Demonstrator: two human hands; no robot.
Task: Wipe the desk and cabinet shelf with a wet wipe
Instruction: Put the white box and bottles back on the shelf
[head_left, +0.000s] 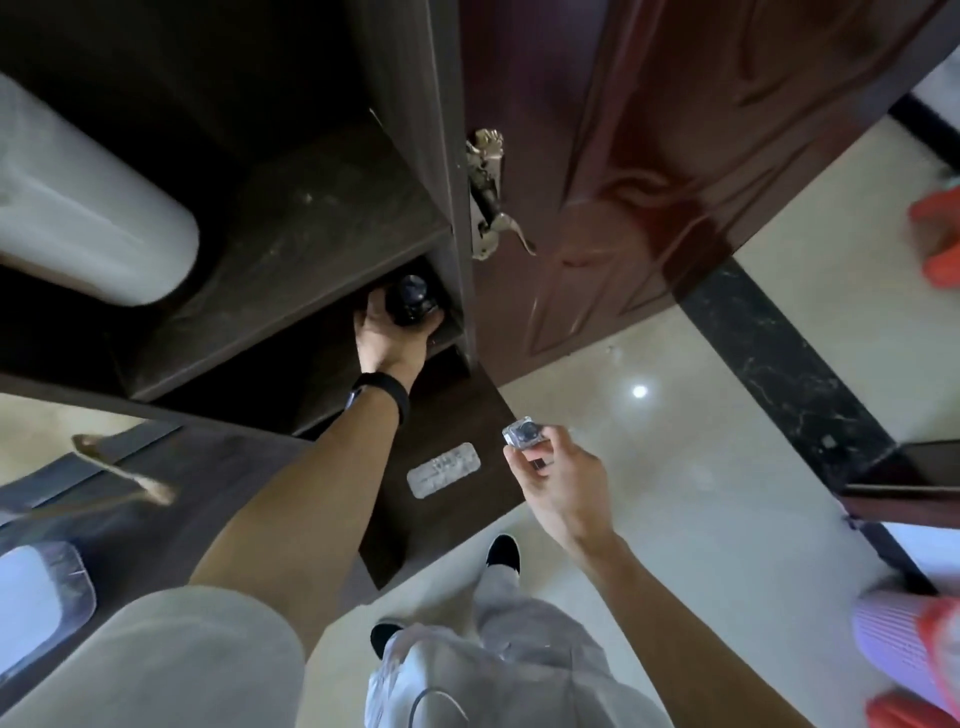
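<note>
My left hand (387, 335) reaches into a lower compartment of the dark wooden cabinet (457, 218) and grips a dark round bottle (413, 301) standing near the compartment's right wall. Out over the floor to the right of the cabinet, my right hand (563, 478) pinches a small clear square bottle with a black cap (525, 432). The upper cabinet shelf (311, 228) is dusty and bare on its right side. The dark desk top (208, 467) lies at lower left. No wet wipe is visible.
A large white cylinder (88, 208) lies on the upper shelf at left. A reddish-brown door (649, 156) with a metal lever handle (493, 208) stands right of the cabinet. A clear-lidded container (36, 603) and a spoon-like object (124, 473) rest on the desk. Glossy tiled floor (701, 467) spreads to the right.
</note>
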